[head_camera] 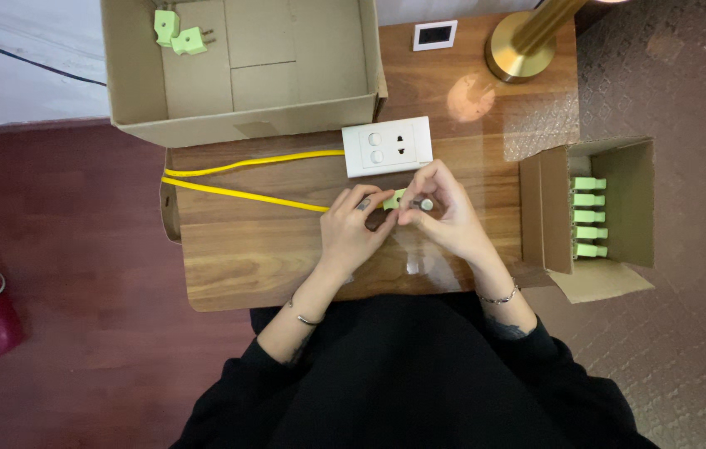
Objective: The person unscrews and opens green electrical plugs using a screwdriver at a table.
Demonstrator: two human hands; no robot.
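Head view. Both hands meet over the middle of the brown wooden tabletop (236, 266), just below the white plastic wall-socket panel (387, 145). The left hand (351, 233) pinches a small light-green plastic plug (392, 199) between thumb and fingers, and the right hand (444, 218) closes its fingertips on the plug's other end, where a small round metal part shows. A yellow cable (236, 193) runs from the socket panel, loops at the table's left edge and comes back under the left hand. At upper left, a large open cardboard box (245, 116) holds two light-green plugs (180, 35). At right, a small open cardboard carton (631, 199) holds a row of light-green plugs (590, 216). A brass lamp base (519, 51) stands at upper right.
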